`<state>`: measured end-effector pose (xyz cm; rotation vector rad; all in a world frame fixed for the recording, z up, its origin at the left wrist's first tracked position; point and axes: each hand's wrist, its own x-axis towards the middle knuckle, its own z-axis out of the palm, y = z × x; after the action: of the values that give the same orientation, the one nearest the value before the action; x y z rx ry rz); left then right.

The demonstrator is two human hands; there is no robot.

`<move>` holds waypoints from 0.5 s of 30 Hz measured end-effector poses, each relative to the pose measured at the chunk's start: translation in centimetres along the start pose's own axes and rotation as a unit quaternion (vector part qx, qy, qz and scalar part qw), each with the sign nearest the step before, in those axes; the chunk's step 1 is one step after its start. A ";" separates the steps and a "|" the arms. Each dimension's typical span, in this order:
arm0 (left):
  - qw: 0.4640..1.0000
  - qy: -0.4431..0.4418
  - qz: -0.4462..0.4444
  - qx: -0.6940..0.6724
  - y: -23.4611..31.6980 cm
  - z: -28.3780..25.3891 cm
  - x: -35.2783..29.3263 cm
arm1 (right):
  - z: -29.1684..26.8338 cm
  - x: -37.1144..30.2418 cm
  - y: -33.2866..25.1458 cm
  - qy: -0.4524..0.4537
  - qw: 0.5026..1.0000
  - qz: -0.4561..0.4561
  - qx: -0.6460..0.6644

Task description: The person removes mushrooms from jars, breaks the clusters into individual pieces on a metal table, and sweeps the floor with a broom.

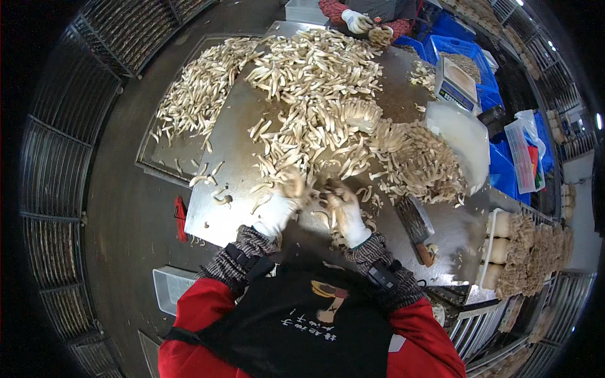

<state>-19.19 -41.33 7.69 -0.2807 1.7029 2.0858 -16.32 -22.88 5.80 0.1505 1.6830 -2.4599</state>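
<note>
A person is pulling apart a mushroom cluster [315, 189] at the near edge of a steel table [208, 214]. The white-gloved left hand [280, 205] is closing around its left side, the right hand [345, 211] gripping its right, apparently to split off stems. Loose pale stems [302, 82] are spreading toward twelve o'clock, kept clear of the hands. A cleaver [417, 227] is lying at three o'clock, and uncut clusters [529, 252] beyond it are waiting in rows.
</note>
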 end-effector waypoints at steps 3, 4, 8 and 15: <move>0.994 -0.108 0.019 0.015 -0.9 2.2 1.1 | -0.6 1.8 1.5 -0.033 0.995 -0.028 -0.089; 0.996 -0.079 0.022 -0.022 -2.0 1.4 1.9 | -1.3 2.0 1.0 0.046 0.995 0.044 -0.078; 0.998 -0.063 0.018 -0.003 -1.4 2.1 2.7 | -2.3 2.3 -1.1 0.055 0.997 0.037 -0.028; 0.996 0.005 0.044 -0.083 -2.7 1.4 5.1 | -2.8 2.9 -2.0 0.095 0.990 0.101 -0.002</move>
<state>-22.34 -38.50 3.50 -0.2703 1.5762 2.2976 -19.59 -19.79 6.17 0.5443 1.6505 -2.3549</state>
